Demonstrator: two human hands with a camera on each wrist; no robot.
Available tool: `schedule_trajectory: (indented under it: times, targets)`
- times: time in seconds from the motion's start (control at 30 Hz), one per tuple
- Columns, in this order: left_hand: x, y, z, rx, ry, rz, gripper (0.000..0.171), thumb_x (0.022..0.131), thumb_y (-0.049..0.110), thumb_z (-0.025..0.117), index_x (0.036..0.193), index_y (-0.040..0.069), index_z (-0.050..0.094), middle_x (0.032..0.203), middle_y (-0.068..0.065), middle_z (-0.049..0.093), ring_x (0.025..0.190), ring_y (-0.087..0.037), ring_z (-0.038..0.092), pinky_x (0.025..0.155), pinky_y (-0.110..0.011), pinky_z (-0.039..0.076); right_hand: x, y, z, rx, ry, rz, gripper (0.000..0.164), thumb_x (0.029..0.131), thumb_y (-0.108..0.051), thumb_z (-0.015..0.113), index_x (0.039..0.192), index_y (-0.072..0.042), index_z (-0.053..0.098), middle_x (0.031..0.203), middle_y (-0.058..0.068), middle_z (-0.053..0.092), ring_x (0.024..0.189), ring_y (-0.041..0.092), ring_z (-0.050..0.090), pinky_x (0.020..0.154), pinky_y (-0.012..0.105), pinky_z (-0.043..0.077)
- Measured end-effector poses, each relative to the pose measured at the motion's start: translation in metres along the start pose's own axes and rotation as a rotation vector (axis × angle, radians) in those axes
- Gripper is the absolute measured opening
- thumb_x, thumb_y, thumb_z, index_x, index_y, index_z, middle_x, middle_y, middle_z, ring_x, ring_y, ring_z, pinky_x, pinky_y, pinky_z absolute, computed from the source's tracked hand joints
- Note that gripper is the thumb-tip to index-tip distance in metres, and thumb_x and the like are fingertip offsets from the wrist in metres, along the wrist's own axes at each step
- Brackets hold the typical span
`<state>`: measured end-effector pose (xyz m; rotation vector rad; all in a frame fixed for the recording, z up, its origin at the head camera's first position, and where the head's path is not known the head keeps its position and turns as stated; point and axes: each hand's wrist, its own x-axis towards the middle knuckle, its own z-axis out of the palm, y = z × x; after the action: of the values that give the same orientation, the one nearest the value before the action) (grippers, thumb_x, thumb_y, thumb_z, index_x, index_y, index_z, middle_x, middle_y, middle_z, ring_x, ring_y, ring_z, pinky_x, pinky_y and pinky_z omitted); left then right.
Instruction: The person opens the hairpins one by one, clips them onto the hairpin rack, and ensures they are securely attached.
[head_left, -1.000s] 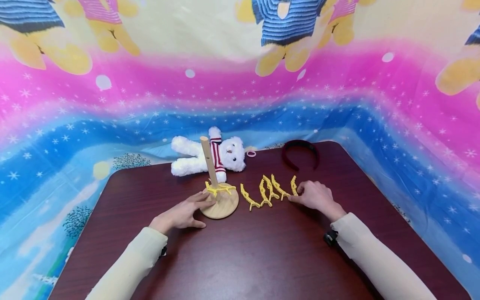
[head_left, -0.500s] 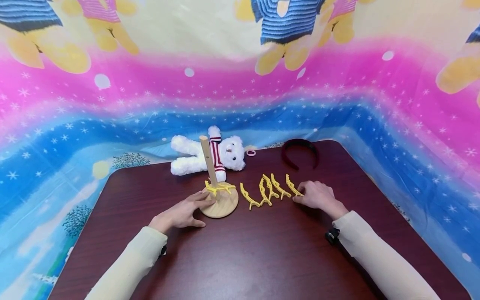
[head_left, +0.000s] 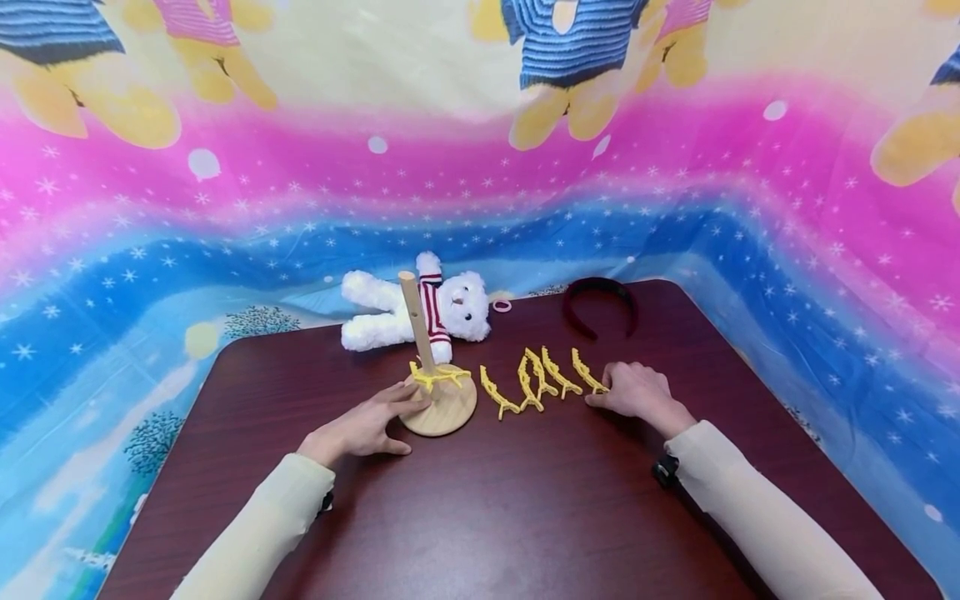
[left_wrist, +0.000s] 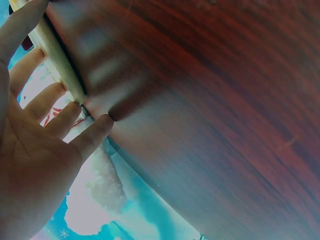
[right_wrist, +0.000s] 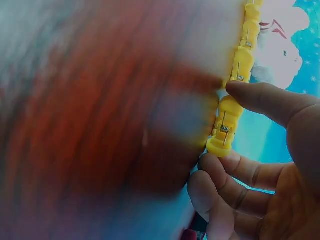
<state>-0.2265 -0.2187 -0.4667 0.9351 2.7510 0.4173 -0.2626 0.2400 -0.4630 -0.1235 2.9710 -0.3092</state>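
Note:
A round wooden base point(head_left: 453, 410) with an upright wooden post point(head_left: 417, 321) stands left of centre. Around the post's foot sits a yellow plastic piece point(head_left: 448, 377). My left hand point(head_left: 367, 425) rests its spread fingers on the base's left edge; the left wrist view shows them nearly straight against the wooden rim point(left_wrist: 60, 62). To the right, several yellow branching plastic pieces stand in a row, one of them a forked piece point(head_left: 498, 398). My right hand point(head_left: 637, 389) holds the lower end of the rightmost yellow spring-jointed piece point(right_wrist: 226, 122) between thumb and fingers. Small metal springs show in it.
A white teddy bear point(head_left: 465, 308) in a striped top lies behind the post. Beside its head is a small pale ring point(head_left: 502, 307). A dark red headband point(head_left: 573, 317) lies at the back right. The dark wooden table point(head_left: 480, 517) meets a patterned cloth backdrop.
My right hand has shifted slightly right, and the rightmost yellow piece has turned and moved a little to the left, showing more fully. My left hand has stayed on the base.

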Motion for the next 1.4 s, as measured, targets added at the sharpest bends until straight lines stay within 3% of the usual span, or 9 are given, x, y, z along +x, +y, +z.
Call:
schedule_trajectory:
  times: [0.3,0.57,0.73,0.87,0.97,1.1,1.4]
  targets:
    - [-0.001,0.001,0.001,-0.021,-0.015,-0.016,0.078,0.082,0.031,0.083,0.151,0.022,0.047,0.164,-0.015,0.028,0.153,-0.037,0.021,0.115,-0.054,0.036,0.0,0.001,0.001,0.011,0.007,0.01,0.048,0.078,-0.061,0.075,0.074,-0.017,0.058,0.066,0.0,0.056,0.061,0.019,0.053,0.051,0.035,0.036]
    - [-0.001,0.0,0.003,-0.022,-0.003,-0.003,0.079,0.081,0.031,0.083,0.15,0.021,0.047,0.163,-0.016,0.03,0.153,-0.038,0.022,0.115,-0.054,0.037,-0.003,0.004,-0.002,0.074,0.038,-0.007,0.05,0.079,-0.055,0.077,0.06,-0.018,0.05,0.053,-0.005,0.04,0.051,0.015,0.04,0.044,0.03,0.029]
    - [-0.001,-0.001,0.004,-0.023,-0.004,-0.002,0.079,0.081,0.031,0.083,0.15,0.021,0.047,0.163,-0.016,0.029,0.153,-0.037,0.022,0.115,-0.053,0.036,-0.003,0.006,-0.004,0.101,0.046,-0.022,0.049,0.082,-0.052,0.076,0.056,-0.02,0.049,0.051,-0.007,0.036,0.051,0.014,0.038,0.043,0.029,0.027]
    - [-0.001,-0.001,0.004,-0.022,-0.004,0.0,0.079,0.081,0.031,0.083,0.15,0.021,0.047,0.163,-0.016,0.029,0.153,-0.037,0.021,0.115,-0.053,0.036,-0.004,0.009,-0.008,0.118,0.074,-0.037,0.039,0.083,-0.048,0.075,0.064,-0.018,0.061,0.054,-0.005,0.047,0.054,0.016,0.044,0.045,0.031,0.032]
    - [0.0,0.0,0.003,-0.021,-0.003,0.001,0.079,0.081,0.031,0.083,0.15,0.021,0.047,0.163,-0.016,0.029,0.153,-0.038,0.021,0.115,-0.054,0.036,-0.004,0.01,-0.011,0.136,0.104,-0.058,0.032,0.083,-0.046,0.076,0.078,-0.015,0.07,0.061,-0.002,0.057,0.056,0.018,0.048,0.046,0.032,0.036]
    - [-0.001,0.0,0.002,-0.022,-0.006,-0.001,0.079,0.081,0.031,0.083,0.151,0.021,0.047,0.163,-0.016,0.029,0.153,-0.038,0.021,0.115,-0.054,0.036,-0.004,0.008,-0.014,0.146,0.13,-0.086,0.035,0.084,-0.044,0.076,0.093,-0.01,0.074,0.068,-0.001,0.063,0.058,0.017,0.051,0.047,0.031,0.038]
    - [0.0,0.0,0.001,-0.022,-0.007,-0.005,0.079,0.082,0.031,0.083,0.151,0.021,0.047,0.164,-0.016,0.029,0.153,-0.037,0.021,0.115,-0.054,0.036,-0.005,-0.007,-0.023,0.146,0.223,-0.177,0.036,0.084,-0.041,0.076,0.098,-0.008,0.075,0.082,0.005,0.073,0.063,0.016,0.057,0.056,0.033,0.046]
